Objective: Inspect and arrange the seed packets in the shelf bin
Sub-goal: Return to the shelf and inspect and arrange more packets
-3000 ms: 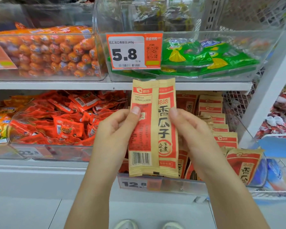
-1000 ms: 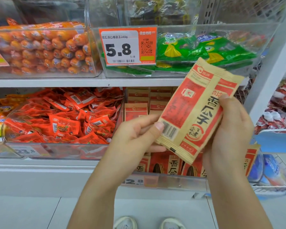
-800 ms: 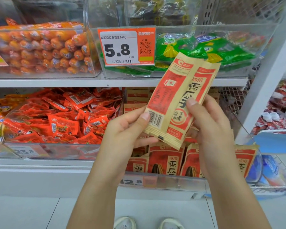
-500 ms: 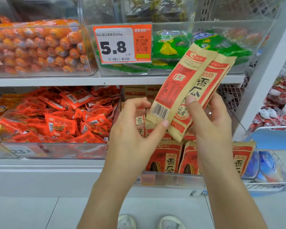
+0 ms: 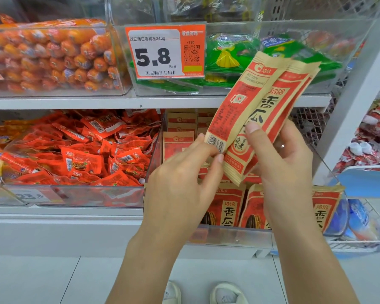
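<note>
I hold a tan and red seed packet (image 5: 261,110) tilted to the right in front of the shelves, above the clear shelf bin (image 5: 228,235). My right hand (image 5: 287,163) grips its lower part, thumb across the front. My left hand (image 5: 184,178) pinches the packet's lower left corner at the barcode. More seed packets (image 5: 225,207) of the same kind stand upright in the bin, in rows running back under the shelf. My hands hide part of the front row.
A bin of red snack sachets (image 5: 75,150) sits left of the seed bin. On the shelf above are orange sausages (image 5: 53,55), green packs (image 5: 230,55) and a 5.8 price tag (image 5: 165,51). A white wire basket (image 5: 360,242) stands at the right. My shoes (image 5: 206,292) show on the floor.
The packet has swung from upright to a rightward tilt and stayed raised. My left hand slid down its edge and now pinches the barcode corner. The view has crept closer to the shelf.
</note>
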### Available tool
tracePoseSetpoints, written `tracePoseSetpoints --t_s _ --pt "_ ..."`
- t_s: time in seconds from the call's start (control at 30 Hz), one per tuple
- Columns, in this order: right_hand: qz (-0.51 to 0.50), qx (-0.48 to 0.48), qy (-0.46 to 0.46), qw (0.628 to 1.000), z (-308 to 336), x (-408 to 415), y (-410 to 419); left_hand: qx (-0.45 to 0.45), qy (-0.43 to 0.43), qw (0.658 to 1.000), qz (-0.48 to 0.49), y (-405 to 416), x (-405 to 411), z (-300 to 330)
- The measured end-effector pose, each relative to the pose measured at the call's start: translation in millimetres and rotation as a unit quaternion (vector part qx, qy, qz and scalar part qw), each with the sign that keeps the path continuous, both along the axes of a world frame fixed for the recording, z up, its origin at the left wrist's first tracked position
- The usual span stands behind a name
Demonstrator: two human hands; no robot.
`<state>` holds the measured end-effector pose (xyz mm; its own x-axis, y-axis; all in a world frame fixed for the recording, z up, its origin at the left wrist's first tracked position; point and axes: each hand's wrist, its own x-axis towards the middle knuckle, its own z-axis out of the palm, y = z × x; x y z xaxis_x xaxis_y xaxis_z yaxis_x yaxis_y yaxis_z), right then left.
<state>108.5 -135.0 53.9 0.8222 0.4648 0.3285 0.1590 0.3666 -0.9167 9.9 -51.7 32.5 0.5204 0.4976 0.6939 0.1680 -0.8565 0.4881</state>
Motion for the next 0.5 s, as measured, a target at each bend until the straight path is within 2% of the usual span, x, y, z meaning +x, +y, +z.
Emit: tracePoseSetpoints --t_s 0.1,0.3,0.5 --pt "-0.001 -0.010 -0.007 1.000 1.0 -1.0 -0.6 -0.018 -0.012 1.000 -0.015 3.3 -0.6 -3.9" --pt "-0.001 -0.015 -0.012 1.000 2.9 -5.3 -2.6 -0.114 -0.038 0.993 -0.015 6.7 -0.4 -3.4" --pt "0.042 -0.052 -0.031 0.997 -0.2 -0.5 -2.1 -0.135 -0.024 0.990 -0.014 7.3 -1.8 -2.6"
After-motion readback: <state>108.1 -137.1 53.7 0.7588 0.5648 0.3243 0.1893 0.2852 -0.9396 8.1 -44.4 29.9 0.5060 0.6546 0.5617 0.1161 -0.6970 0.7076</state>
